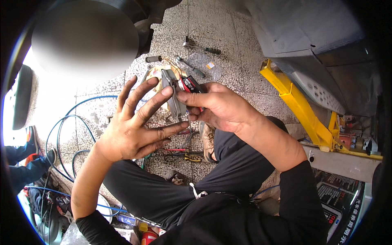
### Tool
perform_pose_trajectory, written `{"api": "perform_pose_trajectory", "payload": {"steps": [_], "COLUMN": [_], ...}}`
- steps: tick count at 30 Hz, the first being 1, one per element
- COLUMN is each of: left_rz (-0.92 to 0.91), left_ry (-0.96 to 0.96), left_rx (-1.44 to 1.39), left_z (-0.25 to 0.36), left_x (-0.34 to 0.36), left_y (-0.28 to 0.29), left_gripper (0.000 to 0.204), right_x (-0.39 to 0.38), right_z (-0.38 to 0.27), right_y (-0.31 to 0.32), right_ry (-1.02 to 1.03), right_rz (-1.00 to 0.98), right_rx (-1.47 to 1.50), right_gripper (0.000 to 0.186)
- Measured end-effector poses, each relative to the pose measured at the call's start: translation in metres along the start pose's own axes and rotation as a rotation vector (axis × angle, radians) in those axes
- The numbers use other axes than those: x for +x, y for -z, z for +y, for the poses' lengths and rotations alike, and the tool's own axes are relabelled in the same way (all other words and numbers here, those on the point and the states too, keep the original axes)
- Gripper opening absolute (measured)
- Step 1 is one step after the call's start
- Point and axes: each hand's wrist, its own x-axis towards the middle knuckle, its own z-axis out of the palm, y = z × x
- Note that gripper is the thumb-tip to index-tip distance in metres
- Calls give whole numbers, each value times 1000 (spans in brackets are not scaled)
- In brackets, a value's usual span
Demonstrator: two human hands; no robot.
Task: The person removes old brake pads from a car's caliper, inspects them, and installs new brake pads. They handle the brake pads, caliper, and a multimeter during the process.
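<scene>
Grey metal, flat and plate-like, seen from the head camera: a pad-shaped part [174, 107] pinched at its right side by the right hand [216, 104], thumb laid straight across toward the metal, other fingers curled beneath and partly hidden. Left hand [136, 130] spread wide, back turned up, fingers fanned apart, darkened with grime; middle fingertip at the upper left edge of the metal, index fingertip by its lower end. Contact or mere overlap at those fingertips, cannot tell. Just beyond the right thumb, a red-and-black object [197, 85]; gripped or lying behind, cannot tell.

Below, a speckled stone floor [241, 61], scattered with two dark-handled tools [192, 67], a short dark cylinder [154, 59], a clear plastic bag [214, 67] and yellow-handled pliers [192, 158]. At left, loops of blue hose [87, 100], a tyre [22, 98] and another person's blue trouser leg [25, 170]. At right, a yellow metal frame [302, 108] under a grey body panel [302, 32]. Across the bottom, crossed legs in black trousers [143, 190].

Relative to the fingers: grey part between both hands, tilted, right of the left middle finger and left of the right thumb, above the floor.
</scene>
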Motion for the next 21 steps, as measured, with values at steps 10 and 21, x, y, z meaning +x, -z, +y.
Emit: {"api": "perform_pose_trajectory", "payload": {"steps": [10, 21], "left_rz": [-46, 546], "left_ry": [116, 483], "left_rx": [-199, -683], "left_z": [-3, 31], "left_x": [7, -23], "left_y": [11, -28], "left_gripper": [40, 59], "right_x": [2, -1], "right_z": [-1, -8], "right_y": [1, -1], "right_ry": [-16, 40], "right_rz": [17, 57], "right_rx": [-75, 23], "right_gripper": [12, 11]}}
